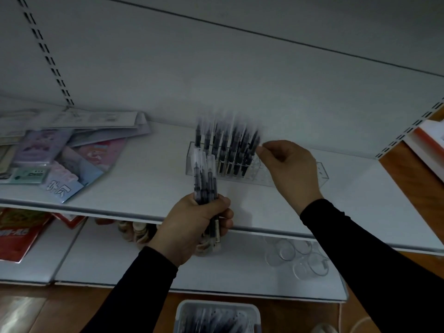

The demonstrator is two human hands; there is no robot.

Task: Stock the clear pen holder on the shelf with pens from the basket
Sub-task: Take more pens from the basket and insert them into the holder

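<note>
The white shelf (149, 188) carries a heap of stationery packets (60, 152) at its left and the clear pen holder (298, 176) toward the right.

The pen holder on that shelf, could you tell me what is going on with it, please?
A person is filling the clear pen holder with pens. The left hand grips a bundle of pens upright before the shelf. The right hand pinches at the rightmost pen standing in the holder, whose right end is still empty. More pens lie in the basket below.
</note>
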